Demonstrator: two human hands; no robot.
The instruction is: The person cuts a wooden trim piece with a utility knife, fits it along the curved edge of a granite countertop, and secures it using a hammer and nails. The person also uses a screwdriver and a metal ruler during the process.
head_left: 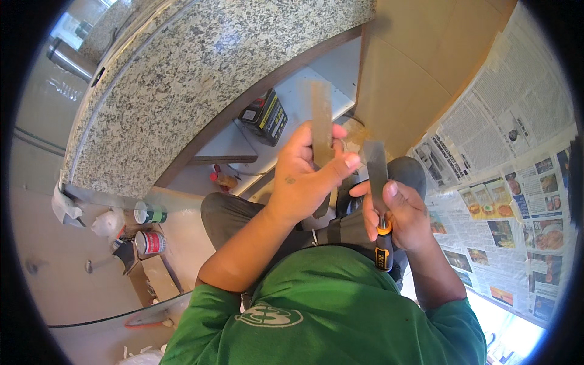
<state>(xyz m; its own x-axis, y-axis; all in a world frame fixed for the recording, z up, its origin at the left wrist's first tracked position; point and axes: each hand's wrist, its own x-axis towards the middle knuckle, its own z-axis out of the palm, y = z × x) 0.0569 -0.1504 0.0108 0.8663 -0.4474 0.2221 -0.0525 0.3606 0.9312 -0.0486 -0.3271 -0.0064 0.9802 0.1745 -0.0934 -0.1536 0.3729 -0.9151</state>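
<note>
Fingers [299,143] of our left hand [295,188] hold a flat brownish strip [321,112] nearly upright, its top end blurred; we cannot tell whether the dark part [323,207] below the hand belongs to it. Our right hand [406,216] grips a flat-bladed tool [377,170], thumb against the grey blade just above the black-and-yellow handle [383,246]. That grip on the blade's base probably steadies it, with the tip pointing away from us. Strip and blade stand side by side, apart, over our dark trousers [228,222], perhaps so we can see both at once.

Nearest us is a green shirt [340,304]. Ahead and left, a speckled stone counter [182,85] curves above an open cabinet [226,145], where a black box [264,118] with yellow markings stands near a red-capped bottle [225,178]. A tan panel [426,55] rises ahead on the right. Newspaper [486,176] covers the surface on our right, likely as a shield. On the left, a green-and-white can [150,213] and a red-and-white can [150,242] sit close together near a cardboard box [161,277], and bright light shows at lower right
</note>
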